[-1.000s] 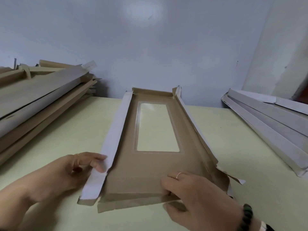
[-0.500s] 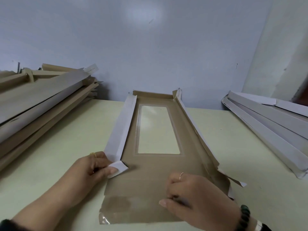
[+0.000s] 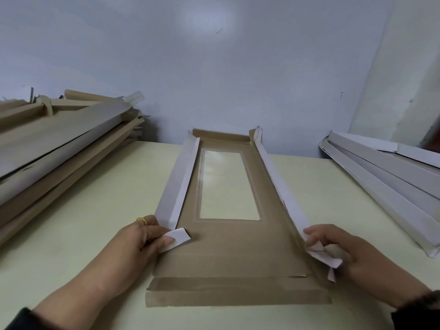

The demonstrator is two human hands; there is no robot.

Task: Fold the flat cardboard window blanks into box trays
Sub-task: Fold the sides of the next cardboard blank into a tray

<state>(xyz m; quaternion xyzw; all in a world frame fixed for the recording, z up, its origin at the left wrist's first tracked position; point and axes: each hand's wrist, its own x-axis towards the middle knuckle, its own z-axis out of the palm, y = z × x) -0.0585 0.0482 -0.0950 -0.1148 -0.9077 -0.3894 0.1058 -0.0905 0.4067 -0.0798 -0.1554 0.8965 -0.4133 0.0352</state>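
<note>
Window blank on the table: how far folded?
Done: the far end flap and both long side walls stand up on the window blank. In hand: left hand and right hand each pinch a near corner tab. Left: the near end flap lies flat.

Left hand (image 3: 142, 239), right hand (image 3: 342, 248), both pinching.

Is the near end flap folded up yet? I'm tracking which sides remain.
No, the near end flap lies flat on the table, while both long side walls stand raised.
</note>
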